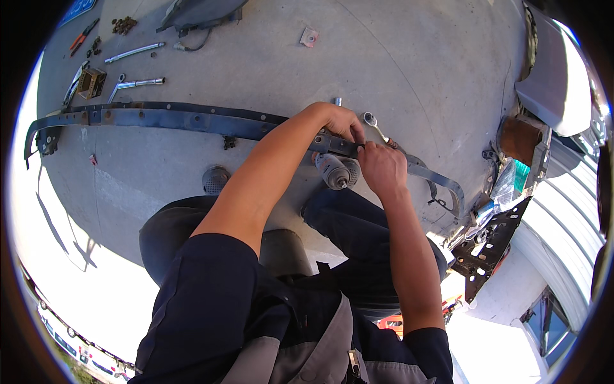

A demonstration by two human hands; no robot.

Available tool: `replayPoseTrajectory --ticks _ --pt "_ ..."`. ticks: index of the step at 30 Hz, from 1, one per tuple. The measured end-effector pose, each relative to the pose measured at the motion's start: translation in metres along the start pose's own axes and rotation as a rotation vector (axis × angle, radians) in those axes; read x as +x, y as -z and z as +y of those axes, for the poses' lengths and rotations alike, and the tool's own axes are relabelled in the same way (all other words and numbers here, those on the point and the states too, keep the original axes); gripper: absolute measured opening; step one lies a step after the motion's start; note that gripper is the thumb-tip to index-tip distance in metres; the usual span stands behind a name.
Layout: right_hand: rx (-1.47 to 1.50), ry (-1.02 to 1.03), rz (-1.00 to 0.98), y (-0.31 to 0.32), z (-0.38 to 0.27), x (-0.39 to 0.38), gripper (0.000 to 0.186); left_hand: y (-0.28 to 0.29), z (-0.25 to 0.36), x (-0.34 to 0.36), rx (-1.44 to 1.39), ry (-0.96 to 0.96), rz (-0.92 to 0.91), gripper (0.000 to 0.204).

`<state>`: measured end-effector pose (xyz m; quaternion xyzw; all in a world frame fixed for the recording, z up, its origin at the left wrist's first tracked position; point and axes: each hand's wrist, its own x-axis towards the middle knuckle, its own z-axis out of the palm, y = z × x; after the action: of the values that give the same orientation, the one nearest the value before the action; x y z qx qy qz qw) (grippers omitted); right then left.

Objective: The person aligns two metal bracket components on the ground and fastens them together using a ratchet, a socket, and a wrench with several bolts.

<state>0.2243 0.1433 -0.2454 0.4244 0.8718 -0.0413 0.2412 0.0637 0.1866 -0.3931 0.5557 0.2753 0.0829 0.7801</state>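
A long, curved, dark metal bar (pixel 225 121) with holes along it lies crosswise in front of me, resembling a car bumper support. My left hand (pixel 342 123) reaches over its right part, fingers bent down and pinched together close to the bar's far edge. Right beside it, my right hand (pixel 384 168) has its fingers curled around the bar's edge. The fingertips of both hands nearly meet, and any small part between the left fingers is hidden. Below the bar, between my hands, is a spray can (pixel 331 170). A ratchet wrench (pixel 375 125) lies just past my right hand.
A socket (pixel 338 101) sits beyond my left hand. Wrenches (pixel 135 52), pliers (pixel 83 38), a small box (pixel 91 83) and a pile of small fasteners (pixel 124 25) lie at far left. A dark plastic part (pixel 201 14) is at the back; car panels (pixel 556 70) stand at right.
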Motion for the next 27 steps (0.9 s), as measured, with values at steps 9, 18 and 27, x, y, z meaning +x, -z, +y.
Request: replayPoseTrajectory --ticks 9,18,27 --pt "0.058 0.017 0.056 0.015 0.001 0.0 0.026 0.001 -0.009 0.003 -0.089 0.016 -0.035 0.035" --pt "0.059 0.01 -0.053 0.009 0.004 0.002 0.019 -0.002 0.001 0.0 -0.027 -0.017 0.014 0.036" --pt "0.086 -0.004 -0.069 0.011 0.002 0.004 0.027 0.0 -0.008 0.003 -0.092 -0.005 -0.019 0.035"
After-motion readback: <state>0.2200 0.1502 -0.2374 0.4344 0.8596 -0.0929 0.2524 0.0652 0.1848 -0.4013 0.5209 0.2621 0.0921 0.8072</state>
